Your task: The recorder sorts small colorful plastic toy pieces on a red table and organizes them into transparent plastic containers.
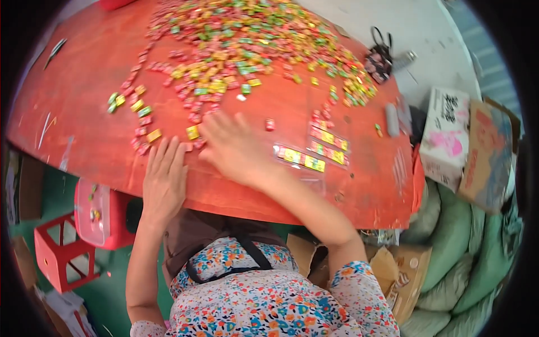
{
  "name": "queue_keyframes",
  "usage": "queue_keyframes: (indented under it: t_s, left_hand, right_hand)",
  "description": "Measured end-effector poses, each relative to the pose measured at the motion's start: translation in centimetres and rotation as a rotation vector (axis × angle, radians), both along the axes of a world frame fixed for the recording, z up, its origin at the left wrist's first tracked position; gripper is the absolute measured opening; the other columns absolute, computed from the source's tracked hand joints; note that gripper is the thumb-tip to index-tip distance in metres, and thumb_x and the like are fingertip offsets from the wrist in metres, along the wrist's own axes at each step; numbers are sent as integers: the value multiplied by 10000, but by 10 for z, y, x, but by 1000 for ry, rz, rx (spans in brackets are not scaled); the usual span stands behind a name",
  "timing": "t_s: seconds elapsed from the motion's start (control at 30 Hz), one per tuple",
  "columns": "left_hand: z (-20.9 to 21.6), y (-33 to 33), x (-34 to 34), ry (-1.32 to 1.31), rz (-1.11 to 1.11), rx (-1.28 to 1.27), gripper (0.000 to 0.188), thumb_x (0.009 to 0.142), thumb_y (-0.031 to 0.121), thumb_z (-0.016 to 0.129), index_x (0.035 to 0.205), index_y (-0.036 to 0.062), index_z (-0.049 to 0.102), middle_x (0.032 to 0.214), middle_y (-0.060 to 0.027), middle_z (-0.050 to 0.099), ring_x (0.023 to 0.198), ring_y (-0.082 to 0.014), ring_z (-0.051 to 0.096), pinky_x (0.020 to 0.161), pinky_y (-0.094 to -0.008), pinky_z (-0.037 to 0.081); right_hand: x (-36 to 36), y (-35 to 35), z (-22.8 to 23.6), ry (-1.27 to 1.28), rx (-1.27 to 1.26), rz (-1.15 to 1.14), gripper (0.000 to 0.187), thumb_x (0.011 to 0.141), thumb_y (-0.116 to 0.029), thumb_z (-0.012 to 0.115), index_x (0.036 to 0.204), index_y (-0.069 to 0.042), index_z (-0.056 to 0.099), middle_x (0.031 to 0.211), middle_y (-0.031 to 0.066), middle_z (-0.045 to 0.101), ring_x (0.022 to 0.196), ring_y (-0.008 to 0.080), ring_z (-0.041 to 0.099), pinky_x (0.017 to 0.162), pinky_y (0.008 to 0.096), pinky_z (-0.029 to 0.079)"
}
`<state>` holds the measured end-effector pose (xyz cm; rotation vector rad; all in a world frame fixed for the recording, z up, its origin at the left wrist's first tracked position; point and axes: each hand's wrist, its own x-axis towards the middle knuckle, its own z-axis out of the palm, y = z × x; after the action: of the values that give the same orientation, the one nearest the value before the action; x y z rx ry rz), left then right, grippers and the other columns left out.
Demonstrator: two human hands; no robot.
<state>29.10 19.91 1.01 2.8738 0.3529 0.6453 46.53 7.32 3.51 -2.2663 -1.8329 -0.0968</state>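
Observation:
My left hand rests at the near edge of the red table, its fingers stretched out beside a few small wrapped sweets. To its right, my right hand reaches over the tabletop with fingers extended, slightly blurred. A yellow wrapped sweet lies between the two hands. Loose sweets in red, yellow and green wrappers trail back to a large heap at the far side. One red sweet lies alone, right of my right hand. Farther right, several sweets sit lined up in clear plastic strips.
A dark patterned pouch and a grey cylinder lie at the right. Cartons and green sacks stand beyond the table's right edge. A small dark tool is far left. Below are a pink tub and a red stool.

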Motion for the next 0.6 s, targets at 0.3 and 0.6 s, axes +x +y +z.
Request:
queue_keyframes:
  t_s: [0.3, 0.6]
  left_hand:
    - [12, -36, 17, -163, -73, -62, 413, 900, 89, 642, 1299, 20, 559, 1269, -181, 606, 1177, -352, 571, 1007, -465, 442]
    - [28, -93, 65, -195, -300, -224, 286, 819, 121, 710, 1078, 27, 631, 1011, -131, 647, 927, -316, 622, 810, -412, 513]
  right_hand:
    - [-31, -117, 21, 256, 239, -188, 456, 891, -284, 692, 1265, -49, 579, 1337, 160, 575, 1208, 304, 584, 1000, 422, 475]
    - [14, -190, 42, 282, 276, -455, 192, 894, -72, 674, 1079, -23, 661, 978, 159, 684, 868, 308, 679, 741, 371, 541]
